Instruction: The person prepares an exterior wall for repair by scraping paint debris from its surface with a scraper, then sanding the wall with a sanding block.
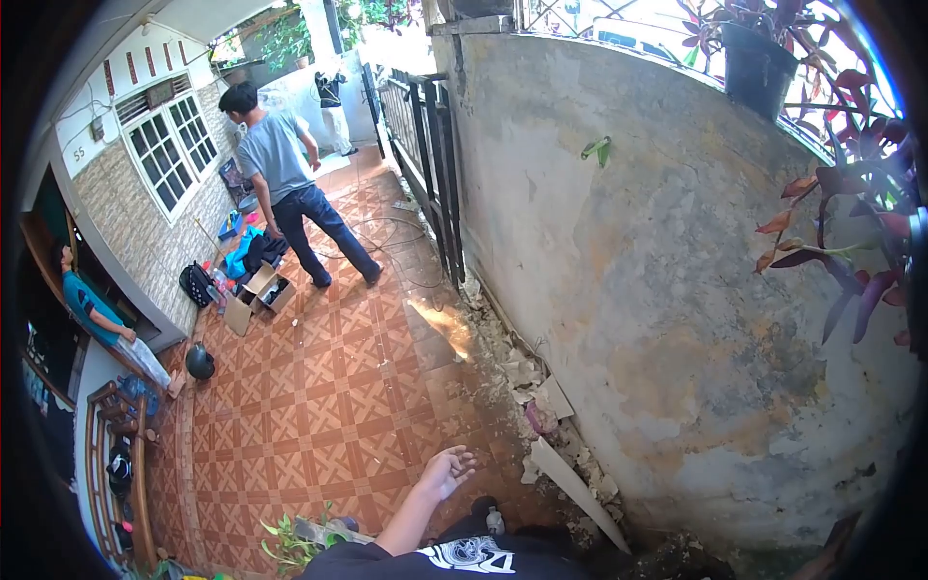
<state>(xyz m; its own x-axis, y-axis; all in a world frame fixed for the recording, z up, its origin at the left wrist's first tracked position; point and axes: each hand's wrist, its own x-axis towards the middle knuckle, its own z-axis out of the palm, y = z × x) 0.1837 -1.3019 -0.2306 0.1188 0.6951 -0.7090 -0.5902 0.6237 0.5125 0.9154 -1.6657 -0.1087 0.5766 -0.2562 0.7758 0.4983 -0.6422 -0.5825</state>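
My left hand (447,473) reaches out in front of my dark printed shirt (469,557), over the tiled floor (319,416). Its fingers are loosely bent and apart, with nothing in them. My right hand is out of sight. Nearest on the right lie broken plaster pieces (527,377) along the foot of the wall, and a long pale strip (578,493) slants among them. A green leafy plant (288,543) stands to the left of my forearm.
A stained wall (657,261) runs along my right, with a potted plant (759,68) on top. Ahead are a black gate (425,164), a person in grey (280,164), an open cardboard box (266,290) and a helmet (200,362). Another person (101,314) is by the doorway.
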